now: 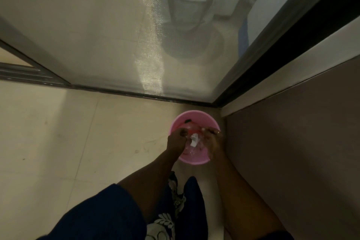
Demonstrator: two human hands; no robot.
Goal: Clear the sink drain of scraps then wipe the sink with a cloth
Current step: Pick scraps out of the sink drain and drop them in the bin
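Dark blue fabric sleeve covers the left upper arm at the bottom edge; both bare forearms extend forward from it over the pale tiled floor.

1. Left hand: fingers curled inward, thumb on top, gripping the clear crumpled plastic material at its left side.
2. Right hand: placed against the right side of the same material, a ring on one finger. Whether its fingers close on the material cannot be told.
3. Small white scrap: sits between the two hands, on the clear material. Any marking on it is too small to read.

Both hands are over the round pink plastic bin. It stands on the floor in the corner between the dark-framed mesh screen door and the brown cabinet panel.
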